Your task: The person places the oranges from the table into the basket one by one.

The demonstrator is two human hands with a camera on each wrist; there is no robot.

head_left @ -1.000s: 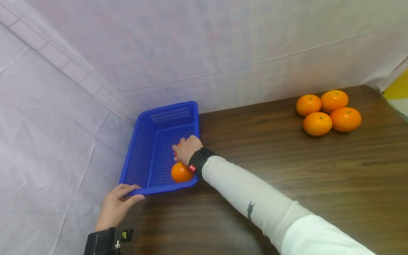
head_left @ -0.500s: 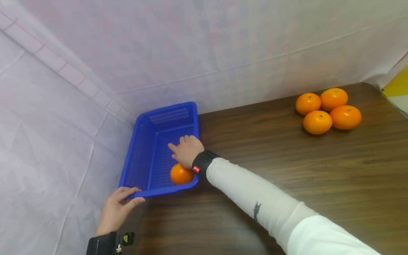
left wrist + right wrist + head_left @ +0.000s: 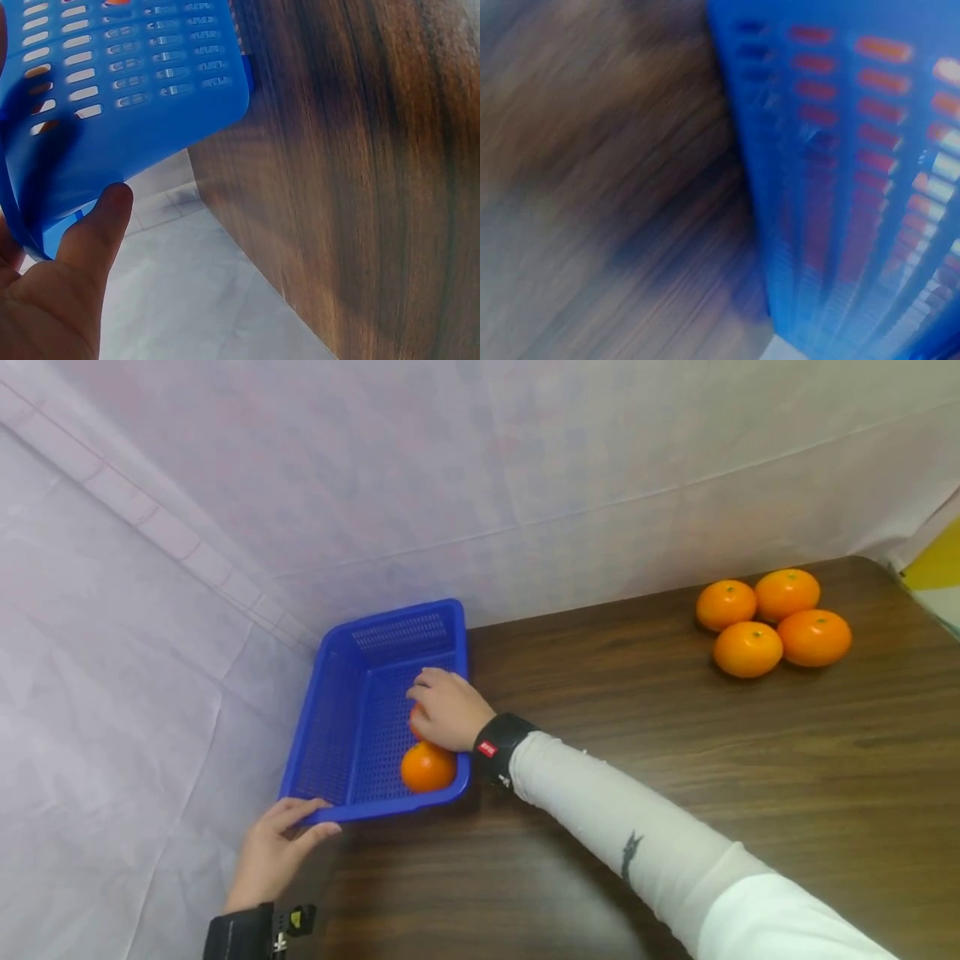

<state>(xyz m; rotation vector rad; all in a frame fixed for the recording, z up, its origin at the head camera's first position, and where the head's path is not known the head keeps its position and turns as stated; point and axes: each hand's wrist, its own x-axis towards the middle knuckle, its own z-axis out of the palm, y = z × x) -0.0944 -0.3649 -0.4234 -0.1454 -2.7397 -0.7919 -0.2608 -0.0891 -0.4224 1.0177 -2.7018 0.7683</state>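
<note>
Four oranges [image 3: 747, 649] cluster on the worktop [image 3: 600, 693] at the right of the frame; two more sit in one blue basket [image 3: 375, 811], left of centre. At lower left, the left hand [image 3: 273, 852] pinches the basket's rim between thumb and fingers. The right hand [image 3: 452, 710] partly covers the farther orange [image 3: 416, 724]; whether it grips, I cannot tell. The nearer orange [image 3: 428, 767] lies just below that hand.

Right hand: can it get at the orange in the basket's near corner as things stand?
Likely yes. The right hand is close beside that orange, whose top is mostly uncovered in the open basket. Whether the hand is free is unclear: it hides part of a second orange.
</note>
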